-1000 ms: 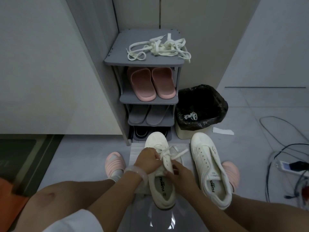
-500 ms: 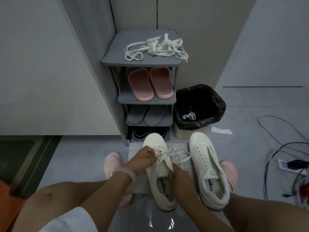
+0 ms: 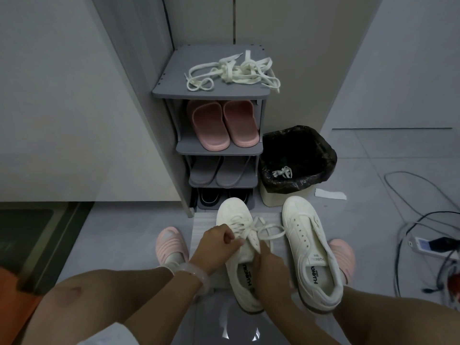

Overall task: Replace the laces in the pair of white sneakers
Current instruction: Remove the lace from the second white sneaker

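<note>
The laced white canvas sneaker (image 3: 237, 247) runs toe to 12 o'clock; left hand (image 3: 219, 241) and right hand (image 3: 270, 263) each pinch its flat white lace (image 3: 256, 227), right nearer the heel.

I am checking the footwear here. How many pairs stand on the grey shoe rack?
3: pink slippers on the second shelf, grey slippers below, dark shoes at the bottom, partly hidden.
</note>
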`<state>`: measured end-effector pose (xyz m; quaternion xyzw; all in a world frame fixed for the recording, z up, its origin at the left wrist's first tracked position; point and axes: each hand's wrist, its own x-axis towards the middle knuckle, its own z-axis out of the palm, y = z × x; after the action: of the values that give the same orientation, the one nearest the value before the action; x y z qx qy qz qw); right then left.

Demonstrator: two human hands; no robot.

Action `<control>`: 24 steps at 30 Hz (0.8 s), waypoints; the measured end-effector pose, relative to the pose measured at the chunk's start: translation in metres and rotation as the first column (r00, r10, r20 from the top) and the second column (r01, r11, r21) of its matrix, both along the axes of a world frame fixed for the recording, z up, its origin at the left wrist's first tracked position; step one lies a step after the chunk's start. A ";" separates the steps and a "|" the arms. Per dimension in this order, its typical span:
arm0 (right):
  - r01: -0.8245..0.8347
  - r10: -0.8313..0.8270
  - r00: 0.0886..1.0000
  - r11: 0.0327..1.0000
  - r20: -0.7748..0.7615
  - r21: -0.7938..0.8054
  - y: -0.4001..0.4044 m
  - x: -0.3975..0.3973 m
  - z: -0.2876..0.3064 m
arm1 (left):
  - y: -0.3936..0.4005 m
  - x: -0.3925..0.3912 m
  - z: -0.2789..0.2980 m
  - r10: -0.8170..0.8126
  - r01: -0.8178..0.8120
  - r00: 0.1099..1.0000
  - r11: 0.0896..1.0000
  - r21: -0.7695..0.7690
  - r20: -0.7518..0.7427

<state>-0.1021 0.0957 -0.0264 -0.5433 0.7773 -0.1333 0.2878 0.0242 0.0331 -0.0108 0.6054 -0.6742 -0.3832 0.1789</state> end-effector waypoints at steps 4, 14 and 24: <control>-0.050 0.050 0.999 0.999 0.002 0.014 -0.002 -0.001 0.001 | -0.002 0.003 0.001 -0.079 0.084 0.995 0.993 -0.077 0.062; -0.121 0.121 0.992 0.993 0.034 -0.019 -0.003 -0.006 0.005 | -0.008 0.000 0.000 0.066 -0.061 0.994 0.997 0.057 -0.092; -0.011 0.009 0.958 1.000 0.285 0.006 -0.011 -0.016 0.007 | 0.003 -0.002 -0.007 0.008 -0.008 0.999 1.000 -0.015 -0.042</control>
<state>-0.1185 0.0844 -0.0198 -0.5213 0.7254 -0.2060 0.3995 0.0225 0.0358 -0.0180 0.5986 -0.6707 -0.3901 0.1991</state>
